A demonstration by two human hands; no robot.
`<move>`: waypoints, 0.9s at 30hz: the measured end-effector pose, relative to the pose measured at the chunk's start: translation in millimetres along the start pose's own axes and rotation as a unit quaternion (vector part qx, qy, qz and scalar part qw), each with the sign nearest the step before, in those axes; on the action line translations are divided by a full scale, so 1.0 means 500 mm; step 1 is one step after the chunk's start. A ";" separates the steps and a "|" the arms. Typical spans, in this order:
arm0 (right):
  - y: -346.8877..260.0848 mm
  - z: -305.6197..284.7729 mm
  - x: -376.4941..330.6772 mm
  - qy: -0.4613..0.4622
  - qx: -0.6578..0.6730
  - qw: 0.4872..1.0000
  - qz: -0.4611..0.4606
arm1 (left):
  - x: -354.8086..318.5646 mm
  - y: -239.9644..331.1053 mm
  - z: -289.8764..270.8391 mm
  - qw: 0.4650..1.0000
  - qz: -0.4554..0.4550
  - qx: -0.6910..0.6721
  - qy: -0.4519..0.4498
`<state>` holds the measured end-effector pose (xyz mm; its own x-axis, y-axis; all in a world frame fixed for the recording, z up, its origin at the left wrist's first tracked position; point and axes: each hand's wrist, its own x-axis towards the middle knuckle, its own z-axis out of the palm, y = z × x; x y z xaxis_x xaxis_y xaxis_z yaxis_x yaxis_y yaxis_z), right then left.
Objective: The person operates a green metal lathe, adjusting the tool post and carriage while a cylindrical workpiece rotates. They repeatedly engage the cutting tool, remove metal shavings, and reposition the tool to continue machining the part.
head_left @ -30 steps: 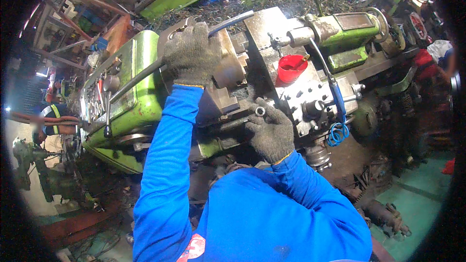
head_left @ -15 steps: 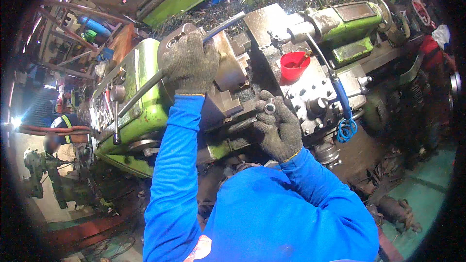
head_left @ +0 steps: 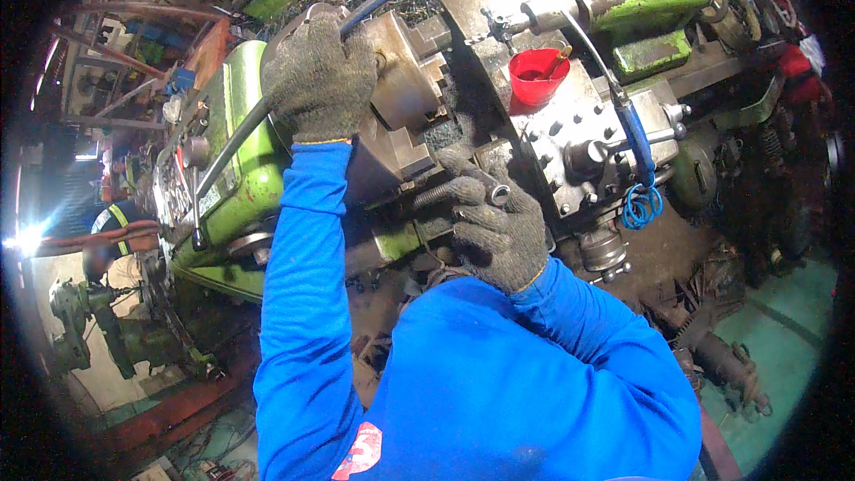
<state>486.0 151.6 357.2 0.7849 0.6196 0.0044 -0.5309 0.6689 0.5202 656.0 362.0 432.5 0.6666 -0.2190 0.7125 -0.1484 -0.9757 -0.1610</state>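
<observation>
My left hand (head_left: 322, 80), in a dark knitted work glove, is closed round a long metal bar (head_left: 233, 150). The bar slants across the top of the lathe chuck (head_left: 401, 85), whose stepped jaws face right. Just right of and below the chuck is my right hand (head_left: 500, 240), gloved alike, with its fingers curled. Between thumb and fingers it holds a small metal piece with a round hollow end (head_left: 500, 195); the rest of that piece is hidden by the glove. A threaded screw (head_left: 429, 198) shows beside these fingers.
The green headstock (head_left: 245, 89) lies left, the green tailstock (head_left: 646, 0) far right. On the carriage stand a red cup (head_left: 538, 77) with a brush and a blue-sleeved hose (head_left: 634, 147). Metal shavings heap up behind. Another person (head_left: 111, 236) is at far left.
The machine and both hands appear higher in the picture and slightly left. My right hand's fingers have curled further round the hollow-ended piece. My left hand keeps its grip on the bar.
</observation>
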 end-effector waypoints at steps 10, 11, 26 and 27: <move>0.011 0.037 -0.013 0.051 -0.644 0.761 -0.061 | -0.003 0.000 0.010 1.000 -0.009 0.013 0.006; 0.003 0.046 -0.006 0.085 -0.573 0.815 -0.018 | -0.004 -0.003 0.008 1.000 -0.008 0.001 0.006; 0.012 0.013 -0.024 0.025 -0.842 0.530 -0.102 | 0.002 -0.003 0.010 0.999 -0.025 -0.005 -0.022; 0.010 0.012 -0.024 0.021 -0.842 0.528 -0.104 | 0.003 -0.001 0.008 0.999 -0.029 0.003 -0.031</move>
<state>476.1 145.0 364.7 0.8931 0.4460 0.0595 0.0071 0.1183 -0.9930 660.0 362.3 430.7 0.7183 -0.1618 0.6766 -0.1043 -0.9866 -0.1251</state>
